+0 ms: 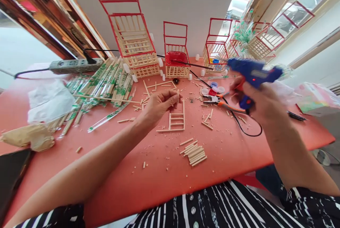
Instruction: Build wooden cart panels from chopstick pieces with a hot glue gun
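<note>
My right hand (259, 102) is wrapped round the grip of a blue glue gun (253, 72), held above the red table (148, 182) with its nozzle pointing left. My left hand (159, 104) is closed in a pinch on a short wooden stick (178, 95), held upright over the table's middle. Just below that hand lies a small ladder-like frame of sticks (177, 118). A little pile of cut sticks (195, 153) lies nearer to me.
Wrapped chopsticks (106, 81) are heaped at the left beside a power strip (75, 65). Several stick-and-red-frame carts (134, 49) stand along the back. Orange-handled pliers (224, 104), bottle caps (212, 89) and the gun's black cord (245, 128) lie to the right.
</note>
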`<move>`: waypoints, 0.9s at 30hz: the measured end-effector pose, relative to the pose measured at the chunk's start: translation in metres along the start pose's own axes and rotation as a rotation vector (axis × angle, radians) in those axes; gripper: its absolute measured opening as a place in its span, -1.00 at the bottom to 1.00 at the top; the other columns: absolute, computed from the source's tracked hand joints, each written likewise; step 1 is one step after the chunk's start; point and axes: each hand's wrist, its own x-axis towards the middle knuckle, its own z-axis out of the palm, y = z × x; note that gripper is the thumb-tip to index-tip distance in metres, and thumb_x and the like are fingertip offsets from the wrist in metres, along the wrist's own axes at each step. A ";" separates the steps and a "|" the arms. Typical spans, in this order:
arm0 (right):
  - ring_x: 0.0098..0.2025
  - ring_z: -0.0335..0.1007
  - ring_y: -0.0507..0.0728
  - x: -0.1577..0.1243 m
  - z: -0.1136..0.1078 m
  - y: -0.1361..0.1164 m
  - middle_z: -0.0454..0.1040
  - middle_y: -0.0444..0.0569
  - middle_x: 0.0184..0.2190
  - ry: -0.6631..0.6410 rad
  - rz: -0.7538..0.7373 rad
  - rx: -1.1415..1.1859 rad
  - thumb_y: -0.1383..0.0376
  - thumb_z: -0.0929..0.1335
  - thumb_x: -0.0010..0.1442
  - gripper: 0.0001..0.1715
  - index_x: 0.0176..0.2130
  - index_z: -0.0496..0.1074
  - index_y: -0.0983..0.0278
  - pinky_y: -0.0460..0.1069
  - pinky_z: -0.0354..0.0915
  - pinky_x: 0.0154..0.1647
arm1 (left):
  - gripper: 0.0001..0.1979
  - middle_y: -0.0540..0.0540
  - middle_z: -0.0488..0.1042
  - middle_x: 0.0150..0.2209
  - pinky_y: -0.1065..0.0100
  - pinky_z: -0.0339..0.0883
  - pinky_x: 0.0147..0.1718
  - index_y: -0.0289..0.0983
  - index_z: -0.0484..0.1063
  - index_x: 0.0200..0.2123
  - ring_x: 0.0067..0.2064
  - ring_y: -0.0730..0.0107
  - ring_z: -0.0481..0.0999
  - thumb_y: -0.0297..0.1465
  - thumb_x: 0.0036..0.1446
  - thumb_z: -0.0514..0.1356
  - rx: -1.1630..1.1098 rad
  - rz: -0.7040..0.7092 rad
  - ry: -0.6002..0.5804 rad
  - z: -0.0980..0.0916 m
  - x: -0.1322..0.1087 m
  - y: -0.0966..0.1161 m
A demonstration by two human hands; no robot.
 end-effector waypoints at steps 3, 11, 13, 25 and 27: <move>-0.29 0.52 0.14 -0.006 0.038 0.010 0.62 0.04 -0.17 -0.210 0.050 0.055 -0.15 0.47 0.31 -0.53 -0.16 0.55 0.19 0.04 0.47 -0.27 | -0.56 -0.08 0.59 -0.39 0.43 0.27 -0.51 -0.28 0.64 -0.34 -0.46 0.51 0.40 -0.05 -0.06 0.58 -0.035 -0.006 -0.017 0.001 -0.002 -0.001; -0.47 0.49 0.12 -0.008 0.046 0.031 0.71 0.10 -0.24 -0.193 0.068 -0.247 -0.31 0.44 0.26 -0.34 -0.19 0.57 0.22 0.06 0.48 -0.39 | -0.57 -0.08 0.60 -0.35 0.42 0.29 -0.48 -0.28 0.63 -0.38 -0.42 0.50 0.42 -0.07 -0.08 0.60 -0.064 -0.058 0.006 0.000 -0.002 -0.004; -0.53 0.44 0.11 -0.008 0.039 0.030 0.67 0.08 -0.34 -0.208 0.141 -0.245 -0.36 0.44 0.23 -0.29 -0.27 0.56 0.23 0.04 0.41 -0.48 | -0.57 -0.06 0.60 -0.37 0.44 0.30 -0.47 -0.27 0.63 -0.38 -0.42 0.51 0.43 -0.09 -0.13 0.62 -0.093 -0.088 0.037 -0.001 -0.001 -0.004; -0.60 0.18 -0.02 -0.024 0.054 0.016 0.33 -0.18 -0.53 -0.285 0.234 0.153 -0.25 0.62 0.05 -0.32 -0.39 0.41 0.21 -0.03 0.09 -0.60 | -0.61 0.00 0.55 -0.50 0.39 0.35 -0.46 -0.27 0.61 -0.42 -0.50 0.50 0.43 -0.18 -0.18 0.64 0.054 -0.006 0.063 0.005 -0.005 -0.006; -0.61 0.19 0.01 -0.025 0.058 0.018 0.30 -0.21 -0.60 -0.311 0.211 0.111 -0.24 0.59 0.11 -0.35 -0.38 0.38 0.19 -0.03 0.10 -0.59 | -0.60 0.00 0.57 -0.47 0.39 0.35 -0.46 -0.27 0.61 -0.43 -0.49 0.50 0.43 -0.19 -0.22 0.65 0.069 -0.004 0.086 0.005 -0.005 -0.005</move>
